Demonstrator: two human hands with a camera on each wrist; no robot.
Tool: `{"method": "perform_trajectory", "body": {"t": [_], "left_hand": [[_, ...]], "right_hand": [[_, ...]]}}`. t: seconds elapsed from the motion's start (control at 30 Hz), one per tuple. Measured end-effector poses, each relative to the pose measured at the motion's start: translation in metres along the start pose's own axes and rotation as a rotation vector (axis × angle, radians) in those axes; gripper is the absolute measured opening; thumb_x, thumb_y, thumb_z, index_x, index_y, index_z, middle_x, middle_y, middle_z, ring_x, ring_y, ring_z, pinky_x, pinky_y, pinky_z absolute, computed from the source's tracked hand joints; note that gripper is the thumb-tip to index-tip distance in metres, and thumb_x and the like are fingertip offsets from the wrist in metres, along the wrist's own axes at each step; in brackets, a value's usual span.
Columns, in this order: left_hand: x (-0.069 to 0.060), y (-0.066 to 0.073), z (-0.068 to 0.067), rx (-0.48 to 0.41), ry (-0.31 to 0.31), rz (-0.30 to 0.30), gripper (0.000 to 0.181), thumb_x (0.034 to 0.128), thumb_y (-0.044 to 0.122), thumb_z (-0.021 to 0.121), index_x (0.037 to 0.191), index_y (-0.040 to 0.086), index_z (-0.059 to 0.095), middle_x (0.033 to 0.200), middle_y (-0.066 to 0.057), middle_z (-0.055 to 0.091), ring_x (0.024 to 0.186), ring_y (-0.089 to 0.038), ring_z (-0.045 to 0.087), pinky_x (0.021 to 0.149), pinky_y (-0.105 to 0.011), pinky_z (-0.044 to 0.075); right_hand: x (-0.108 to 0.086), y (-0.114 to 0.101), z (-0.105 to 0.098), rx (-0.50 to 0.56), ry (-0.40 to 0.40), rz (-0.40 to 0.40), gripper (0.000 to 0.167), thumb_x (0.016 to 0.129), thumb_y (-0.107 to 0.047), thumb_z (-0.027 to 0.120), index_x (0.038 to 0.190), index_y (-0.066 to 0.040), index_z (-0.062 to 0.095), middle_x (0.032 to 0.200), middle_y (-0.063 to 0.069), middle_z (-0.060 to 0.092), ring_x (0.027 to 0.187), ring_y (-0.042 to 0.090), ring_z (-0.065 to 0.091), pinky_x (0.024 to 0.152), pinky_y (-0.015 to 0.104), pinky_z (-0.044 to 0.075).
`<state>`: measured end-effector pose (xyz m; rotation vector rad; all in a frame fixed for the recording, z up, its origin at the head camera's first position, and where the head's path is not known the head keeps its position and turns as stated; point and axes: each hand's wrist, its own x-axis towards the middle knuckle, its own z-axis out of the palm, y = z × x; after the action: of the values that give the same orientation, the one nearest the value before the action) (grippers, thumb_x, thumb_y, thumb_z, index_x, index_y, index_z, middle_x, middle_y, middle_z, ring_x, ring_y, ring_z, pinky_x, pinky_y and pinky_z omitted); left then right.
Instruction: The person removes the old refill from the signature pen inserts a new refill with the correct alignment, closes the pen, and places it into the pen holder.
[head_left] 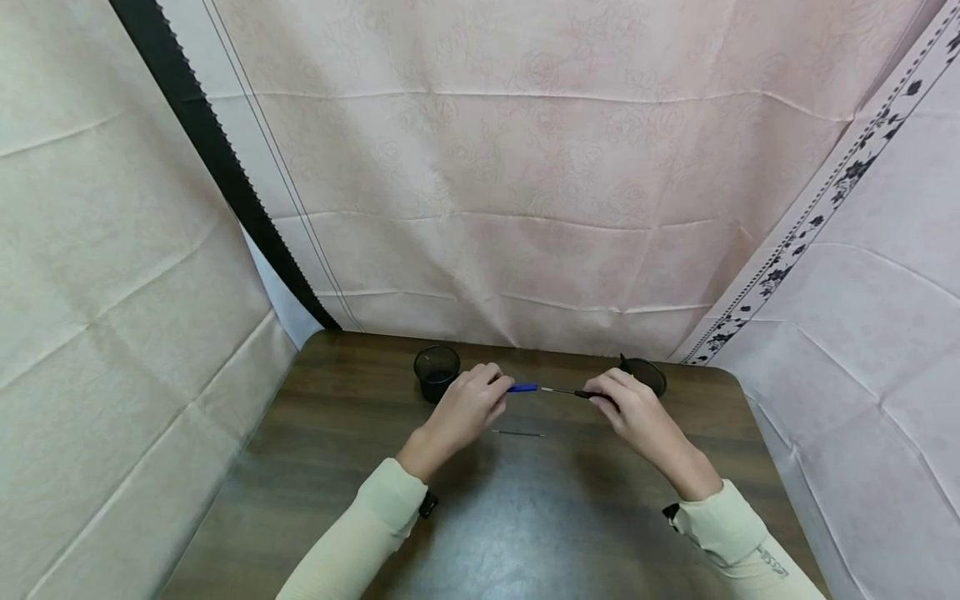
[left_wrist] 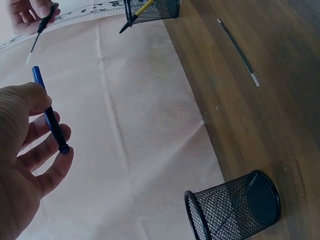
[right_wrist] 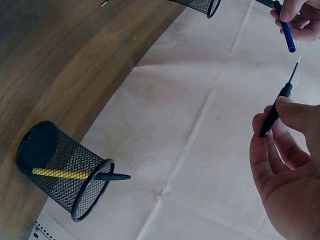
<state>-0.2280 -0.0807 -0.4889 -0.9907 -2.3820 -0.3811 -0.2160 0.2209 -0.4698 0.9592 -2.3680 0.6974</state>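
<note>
My left hand [head_left: 467, 407] pinches a blue pen barrel [left_wrist: 39, 77] between thumb and fingers, its dark end against the lower fingers. In my right hand [head_left: 636, 417] is a black pen grip section [right_wrist: 272, 116], with a thin ink refill [right_wrist: 294, 71] sticking out of it. The refill's pale tip points at the barrel's end; a small gap shows between them in the head view. A second ink refill [left_wrist: 239, 52] lies on the table, below and between the hands in the head view.
A black mesh pen cup [left_wrist: 232, 207] stands behind my left hand. Another mesh cup [right_wrist: 65, 167], holding a yellow-and-black pen [right_wrist: 60, 173], is behind my right hand. The wooden table [head_left: 525, 517] ends at hanging cloth [head_left: 487, 200] at the back and sides.
</note>
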Motion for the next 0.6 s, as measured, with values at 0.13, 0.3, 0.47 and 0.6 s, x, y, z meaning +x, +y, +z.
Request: {"method": "perform_trajectory", "body": {"t": [0.13,0.3,0.47,0.6], "left_hand": [[0.0013,0.0025,-0.0022,0.000,0.007,0.000,0.015,0.0913,0.008,0.075,0.106,0.012,0.073,0.097,-0.001,0.064,0.084,-0.014,0.059,0.067,-0.026,0.051],[0.0021,0.0047,-0.0045,0.025,0.013,0.016,0.017,0.0898,0.009,0.078,0.105,0.012,0.072,0.097,-0.001,0.063,0.084,-0.015,0.059,0.066,-0.027,0.050],[0.0035,0.0068,-0.0068,0.073,0.001,0.033,0.020,0.0890,0.013,0.081,0.107,0.013,0.073,0.100,-0.002,0.064,0.089,-0.017,0.060,0.069,-0.028,0.049],[0.0051,0.0085,-0.0071,0.119,0.003,0.054,0.024,0.0878,0.016,0.083,0.110,0.013,0.073,0.103,-0.003,0.065,0.092,-0.018,0.060,0.071,-0.029,0.049]], "right_hand": [[0.0007,-0.0003,0.0005,-0.004,-0.001,-0.009,0.019,0.086,0.002,0.080,0.099,-0.009,0.073,0.098,-0.001,0.069,0.090,0.013,0.065,0.079,0.023,0.050],[0.0015,-0.0003,0.0006,-0.006,0.004,-0.021,0.020,0.085,0.003,0.080,0.099,-0.008,0.073,0.097,0.000,0.069,0.090,0.015,0.065,0.077,0.029,0.053],[0.0013,-0.0001,0.0009,-0.011,-0.001,-0.018,0.021,0.084,0.005,0.080,0.099,-0.008,0.073,0.097,0.000,0.069,0.089,0.016,0.064,0.077,0.033,0.053],[0.0018,-0.0013,0.0008,-0.016,-0.014,-0.006,0.022,0.084,0.005,0.080,0.099,-0.009,0.073,0.097,-0.001,0.069,0.089,0.017,0.064,0.076,0.037,0.054]]}}
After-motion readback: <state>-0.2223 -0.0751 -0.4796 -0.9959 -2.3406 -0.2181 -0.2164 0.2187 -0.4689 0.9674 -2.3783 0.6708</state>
